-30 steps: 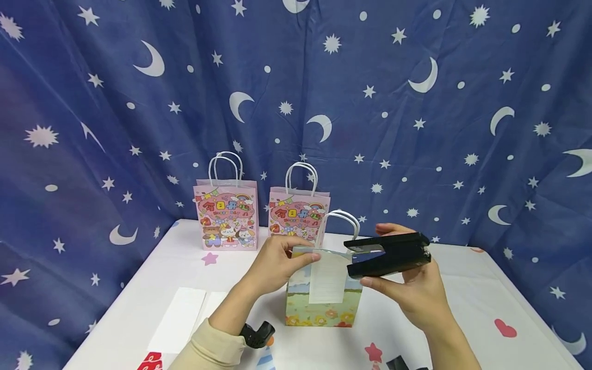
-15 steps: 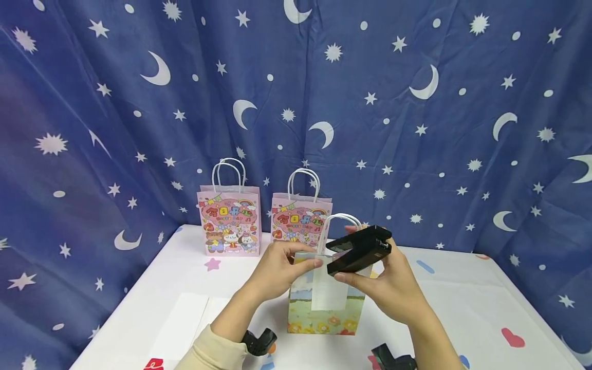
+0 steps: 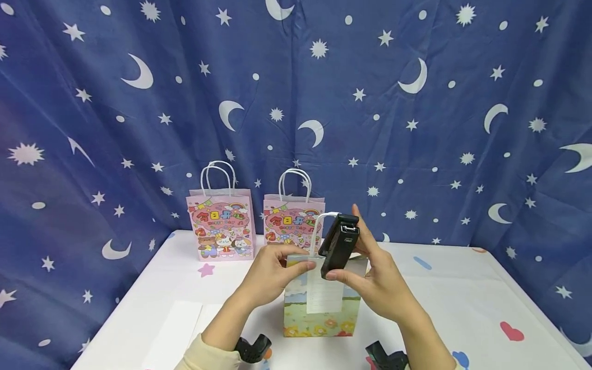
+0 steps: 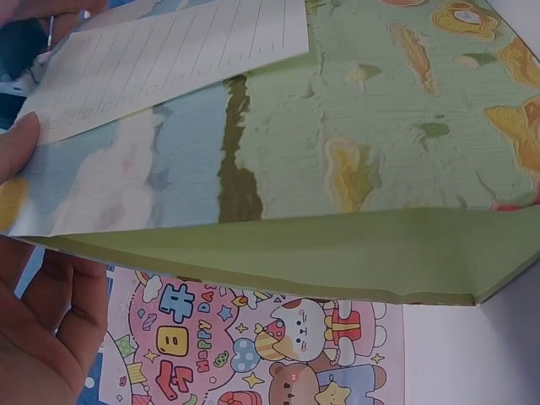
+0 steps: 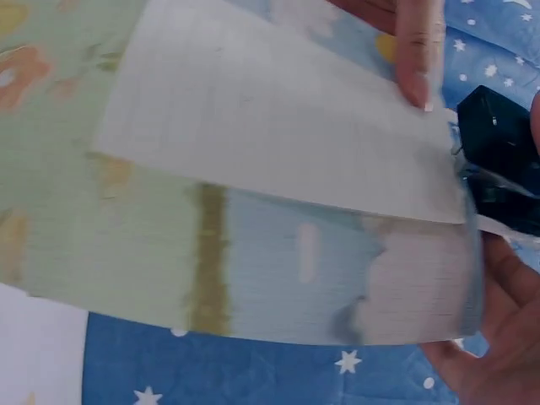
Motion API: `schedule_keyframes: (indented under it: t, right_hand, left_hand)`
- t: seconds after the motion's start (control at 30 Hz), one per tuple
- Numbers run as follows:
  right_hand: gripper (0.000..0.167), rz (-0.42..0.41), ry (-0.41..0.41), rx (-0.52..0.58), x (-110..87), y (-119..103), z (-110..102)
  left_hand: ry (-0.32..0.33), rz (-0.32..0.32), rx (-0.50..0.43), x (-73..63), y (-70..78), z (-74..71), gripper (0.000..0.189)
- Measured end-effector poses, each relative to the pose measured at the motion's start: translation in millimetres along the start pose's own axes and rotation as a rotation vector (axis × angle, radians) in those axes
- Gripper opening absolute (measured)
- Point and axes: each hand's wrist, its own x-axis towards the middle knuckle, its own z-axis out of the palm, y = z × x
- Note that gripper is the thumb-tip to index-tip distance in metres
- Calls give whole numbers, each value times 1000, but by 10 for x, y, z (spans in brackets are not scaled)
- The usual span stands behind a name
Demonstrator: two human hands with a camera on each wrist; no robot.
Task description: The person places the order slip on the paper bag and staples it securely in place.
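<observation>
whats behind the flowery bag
In the head view, a pink cartoon bag stands farther back, most of its front showing, before the starry curtain; its bottom edge is covered there by the left hand and the flowery bag.

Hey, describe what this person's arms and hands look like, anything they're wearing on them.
The left hand and right hand are bare, with no gloves or rings showing. A cream sleeve covers part of the left forearm; the right sleeve barely shows at the picture's edge. A black, angular device sits near the left wrist, a similar black one near the right.
</observation>
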Motion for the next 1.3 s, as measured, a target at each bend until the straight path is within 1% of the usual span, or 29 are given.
schedule_keyframes:
  t: [0.1, 0.17, 0.23, 0.3, 0.37, 0.4, 0.47, 0.63, 0.73, 0.87, 1.03, 1.1, 1.17, 1.3]
  right_hand:
    - [123, 16, 7, -14, -4, 29, 23]
    - [118, 28, 16, -35, -10, 48, 33]
    - [105, 26, 26, -46, -11, 67, 40]
    - [86, 23, 38, -51, -7, 86, 43]
    - [72, 26, 51, -48, -3, 100, 49]
    - [67, 26, 56, -40, 0, 105, 51]
    - [61, 26, 65, -30, 7, 111, 56]
    - [58, -8, 92, -8, 16, 112, 74]
    - [55, -27, 109, -1, 15, 118, 89]
    - [55, -25, 117, 1, 19, 122, 104]
    - [57, -11, 116, 17, 14, 112, 113]
    - [57, -8, 116, 24, 10, 114, 117]
    - [58, -9, 116, 30, 9, 116, 121]
    - [58, -25, 115, 38, 7, 125, 129]
  left_hand:
    - [0, 2, 3, -2, 7, -7, 18]
    - [2, 3, 2, -1, 11, -5, 18]
    - [3, 6, 1, 0, 17, 1, 17]
    - [3, 9, -1, 4, 20, 11, 18]
    - [1, 8, -4, 3, 18, 16, 19]
    - [0, 8, -5, 3, 18, 18, 20]
    - [-2, 10, -3, 7, 12, 20, 21]
    - [-9, 12, -20, 24, 10, 19, 18]
    - [-15, 3, -39, 30, 8, 18, 16]
    - [-25, -9, -64, 34, -6, 15, 16]
    - [-55, -21, -138, 43, -37, 25, 17]
    - [-68, -18, -163, 43, -50, 33, 17]
    - [-77, -5, -169, 45, -53, 38, 18]
    - [-88, 20, -142, 38, -65, 50, 22]
